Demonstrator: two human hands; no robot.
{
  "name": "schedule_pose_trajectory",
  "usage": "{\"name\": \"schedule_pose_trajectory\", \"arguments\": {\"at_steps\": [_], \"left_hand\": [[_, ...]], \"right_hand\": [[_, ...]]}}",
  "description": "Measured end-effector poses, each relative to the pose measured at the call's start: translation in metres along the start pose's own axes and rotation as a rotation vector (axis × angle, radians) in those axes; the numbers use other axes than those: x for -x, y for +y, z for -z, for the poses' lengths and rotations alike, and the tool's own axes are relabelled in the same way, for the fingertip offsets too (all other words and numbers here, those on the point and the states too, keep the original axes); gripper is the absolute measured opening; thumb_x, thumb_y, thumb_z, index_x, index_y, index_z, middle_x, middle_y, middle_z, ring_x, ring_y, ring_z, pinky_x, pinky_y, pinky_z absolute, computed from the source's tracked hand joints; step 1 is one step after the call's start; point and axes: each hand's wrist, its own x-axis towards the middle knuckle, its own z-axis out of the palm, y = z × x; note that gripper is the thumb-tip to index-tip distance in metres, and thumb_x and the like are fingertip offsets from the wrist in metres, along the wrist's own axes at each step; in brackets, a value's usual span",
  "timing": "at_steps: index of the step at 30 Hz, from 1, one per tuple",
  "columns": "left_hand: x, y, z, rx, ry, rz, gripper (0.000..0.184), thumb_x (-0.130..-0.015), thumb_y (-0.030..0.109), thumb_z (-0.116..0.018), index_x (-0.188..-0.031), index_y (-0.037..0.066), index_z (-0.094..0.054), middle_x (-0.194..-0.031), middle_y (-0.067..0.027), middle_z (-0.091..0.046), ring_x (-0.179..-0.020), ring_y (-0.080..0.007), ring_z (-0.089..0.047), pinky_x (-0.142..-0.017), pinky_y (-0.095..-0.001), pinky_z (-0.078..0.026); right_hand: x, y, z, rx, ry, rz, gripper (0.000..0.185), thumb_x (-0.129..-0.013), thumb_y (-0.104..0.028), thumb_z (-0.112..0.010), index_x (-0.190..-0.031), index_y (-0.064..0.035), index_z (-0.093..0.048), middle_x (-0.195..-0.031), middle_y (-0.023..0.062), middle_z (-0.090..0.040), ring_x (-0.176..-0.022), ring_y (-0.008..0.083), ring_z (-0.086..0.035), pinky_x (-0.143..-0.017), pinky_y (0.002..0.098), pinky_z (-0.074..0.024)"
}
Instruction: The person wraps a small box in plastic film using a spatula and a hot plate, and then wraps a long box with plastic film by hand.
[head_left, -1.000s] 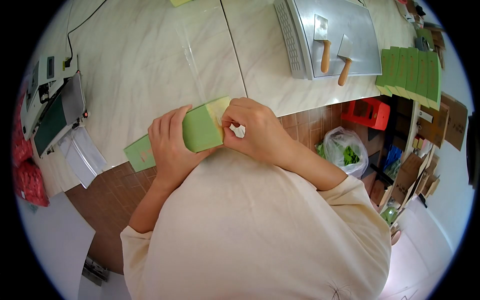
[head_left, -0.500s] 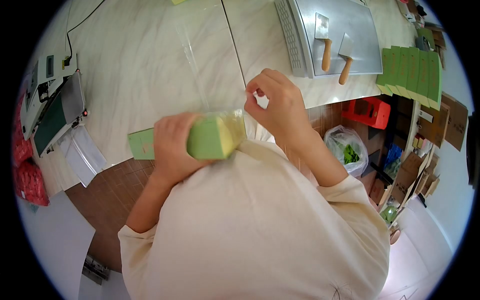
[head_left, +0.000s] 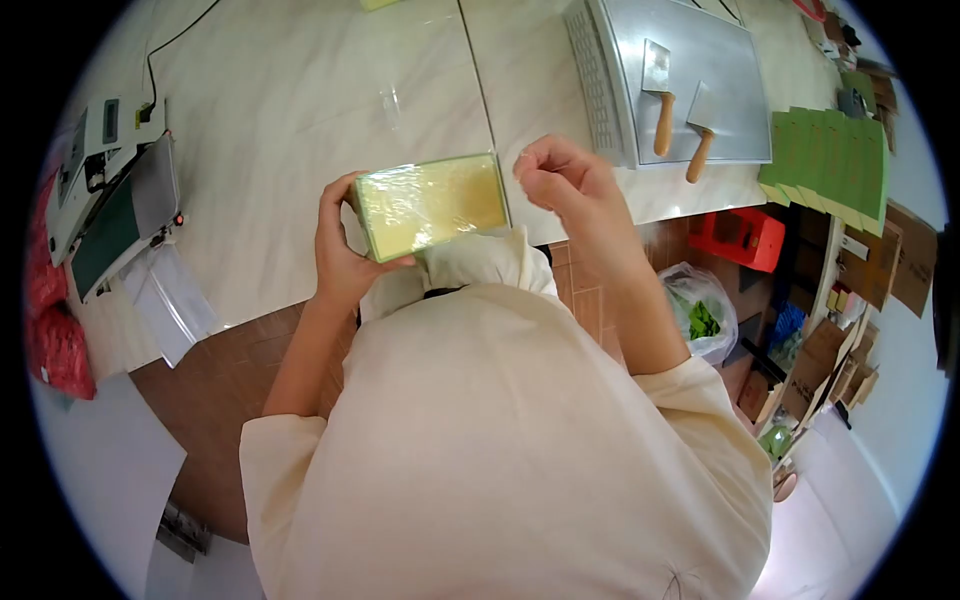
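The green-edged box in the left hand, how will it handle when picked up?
The green-edged box is probably stiff, given its straight edges. It may feel slippery, as its glossy face catches bright glare. It seems fairly light, since only the left hand holds it.

- From the head, the single view is directed forward and steeply down over the cream T-shirt (head_left: 510, 430).
- The marble-patterned worktop (head_left: 270, 110) is seen from close above, within a wide, dark-edged round field.
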Motion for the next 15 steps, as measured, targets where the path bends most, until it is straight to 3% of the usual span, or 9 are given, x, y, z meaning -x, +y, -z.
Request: {"name": "schedule_pose_trajectory", "arguments": {"at_steps": [3,8,15], "left_hand": [[0.003,-0.021,-0.015,0.154,0.056,0.103,0.105,-0.058,0.044,-0.094,-0.136,0.005,-0.036,-0.126,-0.0094,-0.051,-0.117,-0.0247,-0.051,-0.103,-0.0401,-0.040],[0.000,-0.013,-0.032,0.269,0.067,0.154,0.110,-0.059,0.049,-0.092,-0.137,0.004,-0.030,-0.127,-0.0103,-0.049,-0.116,-0.0231,-0.052,-0.100,-0.0372,-0.044],[-0.020,-0.005,-0.051,0.231,-0.004,0.095,0.115,-0.055,0.059,-0.090,-0.135,0.002,-0.030,-0.121,-0.0069,-0.049,-0.112,-0.0191,-0.052,-0.095,-0.0335,-0.044]], "right_hand": [[0.001,0.010,0.008,-0.195,-0.013,-0.101,0.006,-0.091,-0.012,-0.063,-0.091,-0.0056,-0.062,-0.082,-0.0060,-0.058,-0.073,0.0042,-0.048,-0.067,0.0188,-0.0373],[0.022,-0.002,0.015,-0.137,0.115,-0.048,0.007,-0.090,-0.012,-0.065,-0.091,-0.0053,-0.064,-0.082,-0.0056,-0.059,-0.072,0.0039,-0.047,-0.067,0.0189,-0.0373],[0.066,-0.011,0.020,0.072,0.556,0.087,0.009,-0.086,-0.010,-0.068,-0.086,-0.0009,-0.065,-0.077,-0.0023,-0.063,-0.067,0.0024,-0.052,-0.061,0.0188,-0.0431]]}}
